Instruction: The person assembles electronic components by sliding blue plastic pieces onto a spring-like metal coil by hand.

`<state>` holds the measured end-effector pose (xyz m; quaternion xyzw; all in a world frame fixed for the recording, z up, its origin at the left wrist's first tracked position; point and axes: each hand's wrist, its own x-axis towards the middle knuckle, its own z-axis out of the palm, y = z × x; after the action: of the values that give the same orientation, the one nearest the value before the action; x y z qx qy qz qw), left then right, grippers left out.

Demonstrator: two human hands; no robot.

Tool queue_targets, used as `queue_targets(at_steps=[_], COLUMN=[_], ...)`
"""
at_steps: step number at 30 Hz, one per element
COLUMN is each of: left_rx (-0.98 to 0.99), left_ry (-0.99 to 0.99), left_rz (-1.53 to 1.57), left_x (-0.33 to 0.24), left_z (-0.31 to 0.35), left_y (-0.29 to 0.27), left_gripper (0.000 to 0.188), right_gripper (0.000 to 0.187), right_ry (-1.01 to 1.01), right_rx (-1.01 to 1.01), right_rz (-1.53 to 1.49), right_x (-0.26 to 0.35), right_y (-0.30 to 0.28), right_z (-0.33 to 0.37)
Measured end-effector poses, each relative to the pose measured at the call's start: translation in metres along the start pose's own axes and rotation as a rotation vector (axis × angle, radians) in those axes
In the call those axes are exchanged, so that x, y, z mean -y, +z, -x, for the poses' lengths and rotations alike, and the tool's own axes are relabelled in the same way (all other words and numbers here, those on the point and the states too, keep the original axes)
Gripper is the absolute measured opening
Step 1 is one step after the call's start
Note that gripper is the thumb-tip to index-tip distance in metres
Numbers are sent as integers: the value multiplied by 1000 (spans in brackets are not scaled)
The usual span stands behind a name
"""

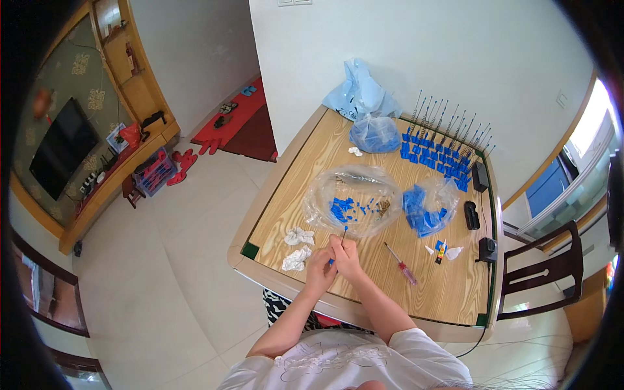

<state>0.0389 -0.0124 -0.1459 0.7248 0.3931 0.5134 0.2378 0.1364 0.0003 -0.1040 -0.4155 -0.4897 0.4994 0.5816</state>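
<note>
My hands are together near the table's front edge, in front of a clear plastic bag. A thin dark rod with a blue tip [346, 229] stands up out of the closed fingers of my right hand [348, 259]. My left hand [318, 272] is closed against it, and a bit of a small blue part [331, 261] shows between the two; most of it is hidden. The opened clear bag [315, 198] holds small blue pieces [341, 209] and brassy bits [384, 208]. To the right of my hands lies a screwdriver [407, 273] with a red, clear handle.
Several finished-looking rods with springs and blue bases [429, 155] stand in rows at the back right. Nearby are bags of blue parts [376, 135] [422, 211], crumpled tissues [297, 259], a glue tube [441, 252] and black boxes [487, 249]. A dark chair [543, 276] stands at right.
</note>
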Motion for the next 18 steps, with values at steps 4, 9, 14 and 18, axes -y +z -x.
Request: queue_targets(at_steps=[4,9,14,18], left_rx=[-15,11,-4,-39], left_ry=[6,-14,-9,25], left_rz=[22,14,0,-5], left_x=[-1,5,-4,-1], left_z=[-1,1,-1,1], left_y=[1,1,1,-2], left_gripper=[18,16,16,13], right_gripper=[38,39,29,13], right_ry=[-8,-12,-37,-272], right_rx=[-23,-20,-15,91], right_rz=[2,-13,95,127], right_x=[-2,2,0,8], right_y=[-1,4,-2,-11], right_z=[0,0,1,5])
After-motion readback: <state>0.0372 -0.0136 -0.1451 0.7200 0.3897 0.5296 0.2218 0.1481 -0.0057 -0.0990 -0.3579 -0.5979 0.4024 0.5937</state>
